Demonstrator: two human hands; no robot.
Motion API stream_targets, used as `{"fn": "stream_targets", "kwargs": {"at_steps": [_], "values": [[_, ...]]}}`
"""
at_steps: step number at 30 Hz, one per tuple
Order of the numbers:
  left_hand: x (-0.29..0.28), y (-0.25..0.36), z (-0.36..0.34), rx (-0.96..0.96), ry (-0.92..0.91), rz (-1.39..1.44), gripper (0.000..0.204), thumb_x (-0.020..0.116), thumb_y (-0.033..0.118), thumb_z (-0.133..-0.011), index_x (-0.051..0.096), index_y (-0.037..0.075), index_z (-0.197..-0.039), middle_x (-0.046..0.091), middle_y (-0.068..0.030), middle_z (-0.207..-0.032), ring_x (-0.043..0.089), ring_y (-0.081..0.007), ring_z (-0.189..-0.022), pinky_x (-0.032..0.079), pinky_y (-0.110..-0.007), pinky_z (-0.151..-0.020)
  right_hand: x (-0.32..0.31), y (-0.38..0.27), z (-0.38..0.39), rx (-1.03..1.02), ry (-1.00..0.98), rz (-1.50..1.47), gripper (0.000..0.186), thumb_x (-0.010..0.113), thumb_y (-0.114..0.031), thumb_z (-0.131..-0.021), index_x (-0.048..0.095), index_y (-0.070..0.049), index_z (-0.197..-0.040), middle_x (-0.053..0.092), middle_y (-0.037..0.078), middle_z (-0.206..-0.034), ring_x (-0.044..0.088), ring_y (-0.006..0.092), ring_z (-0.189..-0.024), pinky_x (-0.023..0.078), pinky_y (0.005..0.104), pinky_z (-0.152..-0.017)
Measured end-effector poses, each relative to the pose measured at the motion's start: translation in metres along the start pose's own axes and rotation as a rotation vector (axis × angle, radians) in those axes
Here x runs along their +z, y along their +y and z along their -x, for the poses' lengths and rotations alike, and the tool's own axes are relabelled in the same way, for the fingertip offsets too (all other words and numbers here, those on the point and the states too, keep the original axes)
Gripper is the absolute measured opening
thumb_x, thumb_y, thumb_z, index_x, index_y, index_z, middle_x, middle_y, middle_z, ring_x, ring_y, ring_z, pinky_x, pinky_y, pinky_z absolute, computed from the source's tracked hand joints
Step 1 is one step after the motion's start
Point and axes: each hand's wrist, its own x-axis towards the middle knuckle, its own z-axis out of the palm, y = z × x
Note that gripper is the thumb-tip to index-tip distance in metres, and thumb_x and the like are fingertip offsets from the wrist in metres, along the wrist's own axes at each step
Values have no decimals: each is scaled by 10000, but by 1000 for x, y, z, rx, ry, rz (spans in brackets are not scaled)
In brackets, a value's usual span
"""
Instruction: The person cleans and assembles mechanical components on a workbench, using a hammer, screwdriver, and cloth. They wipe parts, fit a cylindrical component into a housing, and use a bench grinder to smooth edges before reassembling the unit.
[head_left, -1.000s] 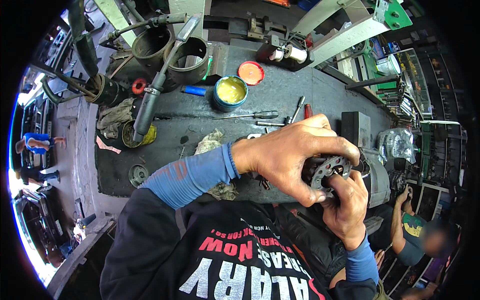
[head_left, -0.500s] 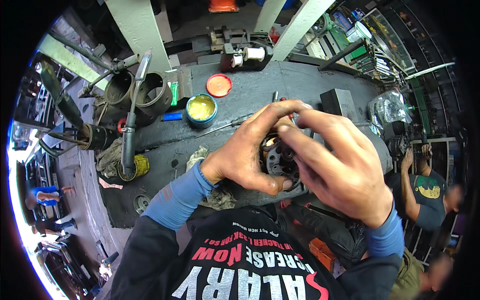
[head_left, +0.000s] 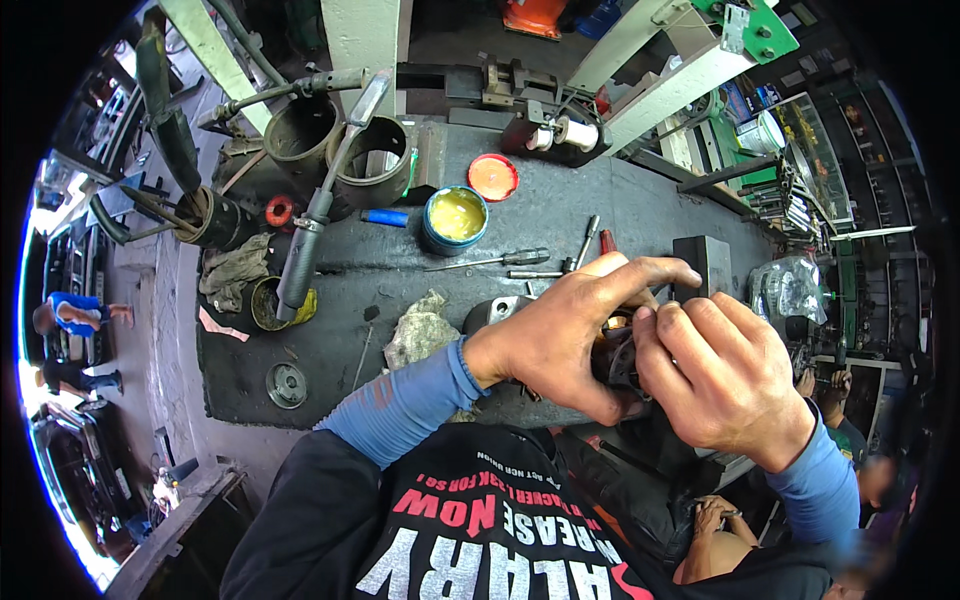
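Note:
My left hand (head_left: 560, 350) curves around a dark, round metal machine part (head_left: 613, 362) with a coppery piece inside, its thumb low on the near side. My right hand (head_left: 722, 380) meets it from the right, fingers curled into a pinch at the part's upper edge. What those fingertips hold is hidden. Beside my left wrist lies a pale crumpled rag (head_left: 418, 332), and a grey metal piece with a hole (head_left: 497, 312) shows behind that hand. Farther off are a screwdriver (head_left: 505, 258), a ratchet-like tool (head_left: 587, 243) and an open blue tin of yellowish grease (head_left: 456, 218).
A red lid (head_left: 493, 178) lies beyond the tin. Wide metal cylinders (head_left: 372, 185) stand at the back left, with a long-handled tool (head_left: 318, 215) across them. A dark block (head_left: 705, 262) and plastic bag (head_left: 790, 292) are rightward. Another person's hands (head_left: 715, 517) show at lower right.
The view has swung, so the bench things appear farther right. My right fingers have drawn from a looser spread into a tight curl at the part, of which less shows now.

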Motion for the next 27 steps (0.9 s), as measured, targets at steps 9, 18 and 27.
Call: {"fn": "stream_targets", "kwargs": {"at_steps": [9,18,27], "values": [[2,-5,4,27,3,12,1085,854,282,-460,536,108,-1482,663,-122,-1311,613,-348,-1058,510,-440,-981,-4,2,-5,-24,-84,-53,464,669,-114,-597,734,103,-1003,644,133,-921,656,221,-781,590,345,-671],[2,-4,2,57,23,50,1079,866,279,-485,524,121,-1496,634,-128,-1365,607,-363,-1099,499,-459,-996,-9,4,-10,-40,-167,-85,373,678,-151,-627,731,65,-926,640,106,-894,644,195,-762,575,320,-643],[1,-8,2,80,10,22,1099,879,301,-477,526,94,-1497,645,-136,-1355,612,-359,-1101,501,-456,-1004,-5,2,-8,-59,-147,-26,393,691,-143,-646,747,81,-964,668,127,-927,654,211,-787,589,325,-648]]}}
